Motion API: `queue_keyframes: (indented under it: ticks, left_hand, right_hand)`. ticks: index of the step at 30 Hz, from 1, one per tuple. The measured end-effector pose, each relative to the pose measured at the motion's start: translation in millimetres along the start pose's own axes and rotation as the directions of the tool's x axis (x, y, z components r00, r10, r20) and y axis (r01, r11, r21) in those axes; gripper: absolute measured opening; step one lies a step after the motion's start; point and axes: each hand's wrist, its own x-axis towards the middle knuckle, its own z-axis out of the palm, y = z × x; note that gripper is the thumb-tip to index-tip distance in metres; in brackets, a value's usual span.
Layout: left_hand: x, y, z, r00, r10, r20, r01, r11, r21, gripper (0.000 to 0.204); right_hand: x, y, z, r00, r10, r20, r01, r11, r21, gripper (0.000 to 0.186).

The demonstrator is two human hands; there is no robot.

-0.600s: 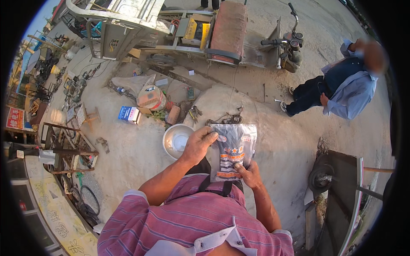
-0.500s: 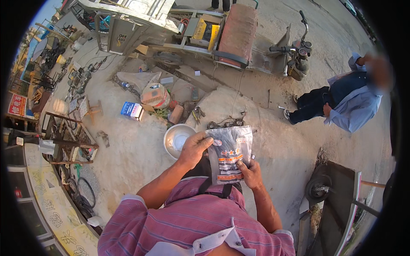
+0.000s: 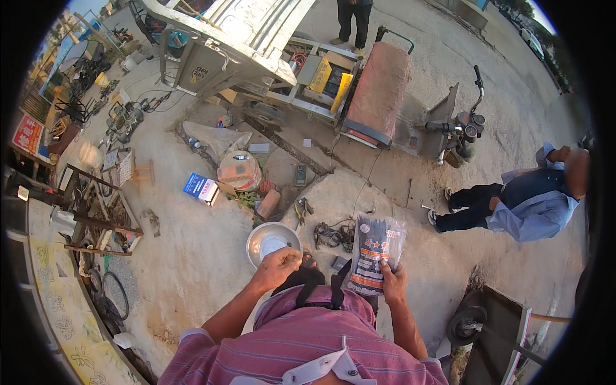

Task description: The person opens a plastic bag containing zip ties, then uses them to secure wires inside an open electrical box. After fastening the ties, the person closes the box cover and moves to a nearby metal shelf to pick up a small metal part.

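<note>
My right hand grips a clear plastic bag of dark contents, printed with orange bands, its thumb on the bag's front. My left hand is apart from the bag, its fingers curled closed; anything inside them is too small or hidden to make out. Just beyond it lies a metal basin with something pale inside, partly behind the hand. Tangled dark wires or parts lie on the ground between the basin and the bag, near pliers.
A blue-and-white box, a round tub and a brick lie ahead. An electric tricycle spans the back. One person stands at right, another behind the tricycle. Metal frames stand left, a panel lower right.
My left hand has let go of the bag and moved down and left. The bag has shifted right and down in my right hand. The view has shifted, and a standing person shows more fully behind the tricycle.
</note>
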Motion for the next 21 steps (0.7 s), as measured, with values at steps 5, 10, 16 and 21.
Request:
queue_keyframes:
  ticks: [5, 10, 16, 21]
  left_hand:
    - [16, 9, -38, 0.987, 0.057, -0.150, -0.037, 0.990, 0.138, 0.025]
    - [21, -22, -65, 0.956, -0.069, -0.285, 0.085, 0.995, 0.043, 0.028]
    - [42, -48, -81, 0.870, -0.195, -0.454, 0.162, 0.981, -0.111, 0.027]
    - [153, -40, -71, 0.829, -0.256, -0.498, 0.160, 0.961, -0.227, 0.025]
  right_hand:
    - [44, -25, 17, 0.996, -0.090, -0.022, 0.089, 0.994, -0.060, 0.034]
    - [112, -55, 42, 0.996, -0.041, 0.082, 0.047, 0.995, -0.085, 0.034]
    - [221, -88, 81, 0.980, -0.082, 0.183, 0.095, 0.993, -0.066, 0.033]
    - [335, -88, 76, 0.963, -0.112, 0.245, 0.098, 0.993, 0.067, 0.030]
